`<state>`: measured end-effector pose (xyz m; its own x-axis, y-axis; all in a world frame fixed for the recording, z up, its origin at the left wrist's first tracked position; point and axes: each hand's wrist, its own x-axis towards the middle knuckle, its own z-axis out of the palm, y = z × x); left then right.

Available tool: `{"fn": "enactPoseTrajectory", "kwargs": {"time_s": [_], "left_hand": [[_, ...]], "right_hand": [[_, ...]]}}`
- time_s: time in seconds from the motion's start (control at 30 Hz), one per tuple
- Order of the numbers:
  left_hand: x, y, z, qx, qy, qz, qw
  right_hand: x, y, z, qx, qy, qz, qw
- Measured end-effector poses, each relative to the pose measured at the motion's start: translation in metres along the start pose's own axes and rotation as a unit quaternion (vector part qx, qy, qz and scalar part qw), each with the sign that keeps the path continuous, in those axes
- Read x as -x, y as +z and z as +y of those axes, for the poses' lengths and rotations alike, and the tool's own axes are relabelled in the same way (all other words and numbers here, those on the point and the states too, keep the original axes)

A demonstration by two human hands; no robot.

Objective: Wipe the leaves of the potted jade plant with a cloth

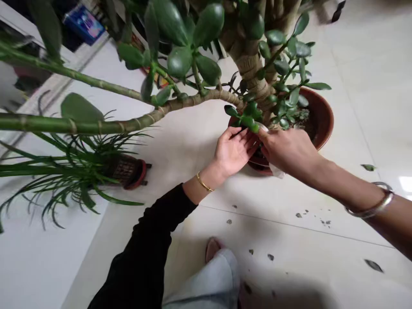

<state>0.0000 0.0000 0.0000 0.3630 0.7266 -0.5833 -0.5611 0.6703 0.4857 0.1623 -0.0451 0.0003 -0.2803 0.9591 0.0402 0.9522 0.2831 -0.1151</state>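
Glossy tiles (360,94), jade plant (247,64), hands (233,150) at clay pot (322,122)

Floor: you have glossy cream tiles (350,94) split by a thin grey grout seam (289,226); a white ledge (61,83) along the upper-left edge; bright reflected light (405,183) at the right edge.

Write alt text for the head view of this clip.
Two hands touch a jade plant in a brown pot: an open left hand in a black sleeve and a hand on a bare arm with a silver bangle. Leaf bits dot the tiled floor.
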Motion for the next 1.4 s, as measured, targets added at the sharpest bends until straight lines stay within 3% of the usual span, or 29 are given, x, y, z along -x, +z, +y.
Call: {"fn": "enactPoseTrajectory", "kwargs": {"time_s": [0.17, 0.43, 0.63, 0.8, 0.87, 1.0, 1.2, 1.4], "left_hand": [[0.0, 0.0, -0.002, 0.003, 0.009, 0.015, 1.0], [-0.001, 0.0, -0.004, -0.021, 0.017, 0.009, 1.0], [0.007, -0.004, 0.0, -0.084, 0.036, -0.002, 0.996], [0.011, -0.018, 0.004, -0.142, 0.07, -0.004, 0.987], [0.01, -0.022, 0.006, -0.15, 0.085, 0.0, 0.985], [0.003, -0.021, 0.008, -0.149, 0.117, -0.008, 0.982], [-0.01, -0.018, 0.01, -0.188, 0.141, -0.031, 0.972], [-0.011, -0.036, 0.016, -0.303, 0.166, -0.031, 0.938]], "right_hand": [[0.016, 0.006, 0.006, 0.01, -0.005, -0.028, 1.0], [0.0, 0.014, 0.008, -0.008, -0.021, 0.055, 0.998], [0.036, 0.014, 0.01, 0.043, -0.018, 0.015, 0.999], [0.067, 0.022, 0.003, 0.02, -0.102, 0.164, 0.981], [0.074, 0.025, -0.004, 0.002, -0.14, 0.191, 0.971], [0.082, 0.033, -0.015, -0.027, -0.186, 0.191, 0.963], [0.092, 0.048, -0.009, -0.051, -0.193, 0.157, 0.967], [0.091, 0.059, 0.005, -0.017, -0.186, 0.136, 0.973]]}}
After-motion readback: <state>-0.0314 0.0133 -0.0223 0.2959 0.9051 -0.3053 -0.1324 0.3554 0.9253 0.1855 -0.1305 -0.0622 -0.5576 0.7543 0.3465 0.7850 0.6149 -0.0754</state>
